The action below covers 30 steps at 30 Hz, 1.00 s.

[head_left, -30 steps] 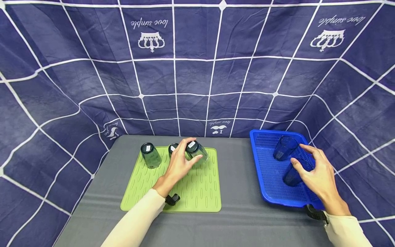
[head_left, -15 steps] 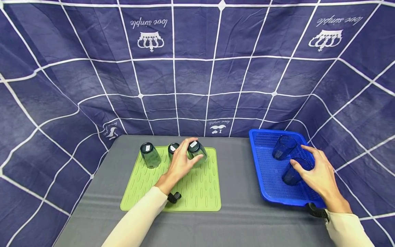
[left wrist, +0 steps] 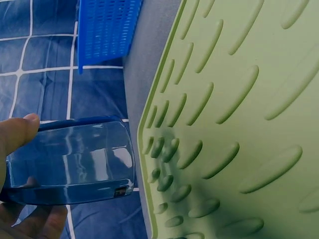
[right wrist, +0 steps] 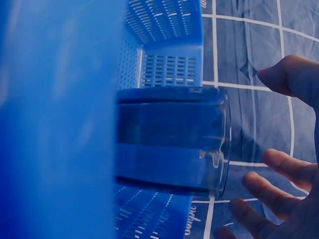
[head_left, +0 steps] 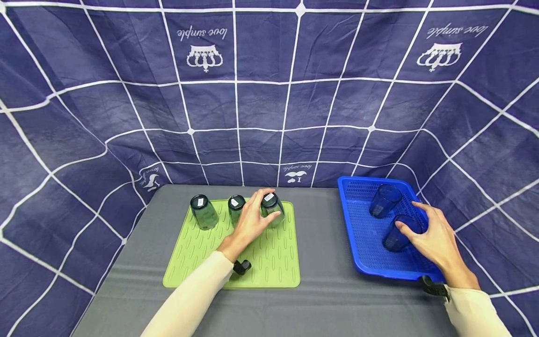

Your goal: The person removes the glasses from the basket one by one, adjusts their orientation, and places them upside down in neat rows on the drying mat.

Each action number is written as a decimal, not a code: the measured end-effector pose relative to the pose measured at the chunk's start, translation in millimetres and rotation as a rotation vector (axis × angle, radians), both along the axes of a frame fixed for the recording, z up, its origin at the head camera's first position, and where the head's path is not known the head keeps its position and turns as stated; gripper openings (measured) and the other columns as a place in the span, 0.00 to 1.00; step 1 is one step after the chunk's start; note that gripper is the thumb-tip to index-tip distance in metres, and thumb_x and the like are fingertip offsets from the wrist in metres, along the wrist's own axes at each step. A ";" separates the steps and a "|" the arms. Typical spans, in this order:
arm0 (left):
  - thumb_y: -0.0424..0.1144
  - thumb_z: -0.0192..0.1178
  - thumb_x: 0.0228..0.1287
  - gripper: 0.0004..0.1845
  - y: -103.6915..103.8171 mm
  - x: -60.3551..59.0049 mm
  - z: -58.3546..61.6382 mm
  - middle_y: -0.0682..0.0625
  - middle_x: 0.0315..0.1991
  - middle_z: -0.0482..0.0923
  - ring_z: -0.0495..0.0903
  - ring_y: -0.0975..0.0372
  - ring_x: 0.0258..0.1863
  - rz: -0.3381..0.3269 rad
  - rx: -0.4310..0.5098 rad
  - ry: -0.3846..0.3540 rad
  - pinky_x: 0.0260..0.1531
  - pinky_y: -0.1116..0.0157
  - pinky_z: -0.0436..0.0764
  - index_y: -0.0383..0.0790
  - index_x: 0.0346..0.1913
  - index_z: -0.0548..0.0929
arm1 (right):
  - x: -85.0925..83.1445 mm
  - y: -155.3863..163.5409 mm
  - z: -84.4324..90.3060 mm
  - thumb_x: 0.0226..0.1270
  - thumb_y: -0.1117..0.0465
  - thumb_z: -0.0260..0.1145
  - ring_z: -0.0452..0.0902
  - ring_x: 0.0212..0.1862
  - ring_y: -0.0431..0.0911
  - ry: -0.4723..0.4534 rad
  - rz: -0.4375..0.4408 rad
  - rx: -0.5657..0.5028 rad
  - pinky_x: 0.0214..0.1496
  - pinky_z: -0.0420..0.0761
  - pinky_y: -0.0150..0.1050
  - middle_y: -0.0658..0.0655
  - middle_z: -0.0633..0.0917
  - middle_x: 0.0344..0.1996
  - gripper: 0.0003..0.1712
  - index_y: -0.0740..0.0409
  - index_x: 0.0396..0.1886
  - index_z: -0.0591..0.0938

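The left hand (head_left: 249,222) grips an upside-down glass tumbler (head_left: 270,202) between thumb and fingers, over the far right part of the green drying mat (head_left: 269,267); two more inverted tumblers (head_left: 205,214) stand to its left. The right hand (head_left: 438,243), fingers parted and holding nothing, hovers near the nearer of two upright tumblers (head_left: 394,238) in the blue plastic basket (head_left: 357,238)
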<state>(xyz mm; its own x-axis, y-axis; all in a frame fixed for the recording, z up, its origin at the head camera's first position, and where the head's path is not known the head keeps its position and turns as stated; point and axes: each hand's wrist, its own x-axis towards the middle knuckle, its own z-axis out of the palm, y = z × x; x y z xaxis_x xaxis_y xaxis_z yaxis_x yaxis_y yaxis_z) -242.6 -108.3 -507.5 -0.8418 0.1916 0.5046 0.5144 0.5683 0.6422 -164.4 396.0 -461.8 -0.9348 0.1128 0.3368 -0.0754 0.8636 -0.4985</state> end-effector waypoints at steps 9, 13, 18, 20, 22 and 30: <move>0.39 0.87 0.66 0.39 6.6 -5.4 -7.3 0.39 0.72 0.88 0.89 0.41 0.72 -0.003 0.007 -0.033 0.73 0.40 0.88 0.45 0.77 0.81 | -2.7 5.2 -10.5 0.70 0.45 0.83 0.69 0.77 0.84 -0.028 0.030 0.034 0.70 0.70 0.82 0.88 0.75 0.75 0.52 0.69 0.83 0.75; 0.39 0.87 0.66 0.39 8.2 -9.3 -12.5 0.39 0.71 0.88 0.89 0.41 0.71 -0.002 0.004 -0.037 0.73 0.40 0.88 0.44 0.77 0.81 | -3.7 6.5 -13.5 0.69 0.45 0.84 0.69 0.76 0.83 -0.041 0.038 0.057 0.70 0.71 0.82 0.88 0.75 0.74 0.54 0.71 0.83 0.74; 0.39 0.87 0.67 0.39 10.8 -13.2 -17.8 0.40 0.70 0.89 0.90 0.42 0.70 0.002 -0.002 -0.057 0.73 0.41 0.89 0.46 0.77 0.81 | -4.8 8.6 -13.5 0.67 0.45 0.85 0.69 0.74 0.84 -0.054 0.043 0.081 0.69 0.72 0.82 0.90 0.75 0.72 0.55 0.73 0.83 0.73; 0.39 0.87 0.67 0.38 12.3 -14.4 -19.1 0.39 0.70 0.88 0.90 0.42 0.70 0.002 -0.005 -0.061 0.73 0.41 0.89 0.47 0.77 0.81 | -5.2 9.8 -12.6 0.67 0.45 0.85 0.69 0.74 0.84 -0.063 0.048 0.085 0.69 0.72 0.82 0.90 0.75 0.72 0.56 0.74 0.83 0.73; 0.39 0.87 0.67 0.38 14.1 -15.3 -19.3 0.39 0.70 0.88 0.90 0.42 0.70 0.001 -0.008 -0.070 0.73 0.41 0.88 0.47 0.77 0.81 | -5.4 10.7 -11.6 0.67 0.45 0.85 0.69 0.74 0.85 -0.074 0.055 0.088 0.69 0.72 0.82 0.91 0.75 0.72 0.57 0.74 0.83 0.72; 0.41 0.87 0.68 0.39 21.2 -19.2 -22.0 0.39 0.73 0.87 0.88 0.41 0.73 0.001 -0.017 -0.108 0.76 0.40 0.86 0.49 0.78 0.80 | -5.5 11.3 -9.1 0.67 0.45 0.86 0.74 0.69 0.84 -0.108 0.091 0.112 0.66 0.74 0.80 0.88 0.78 0.69 0.57 0.75 0.82 0.72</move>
<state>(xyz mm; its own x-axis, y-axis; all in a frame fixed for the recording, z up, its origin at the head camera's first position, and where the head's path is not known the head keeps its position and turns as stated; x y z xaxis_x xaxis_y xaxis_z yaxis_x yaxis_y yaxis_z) -261.8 -87.2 -529.4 -0.8911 0.1987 0.4079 0.4425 0.5799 0.6840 -169.9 407.4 -470.9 -0.9709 -0.0066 0.2395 -0.1071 0.9062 -0.4090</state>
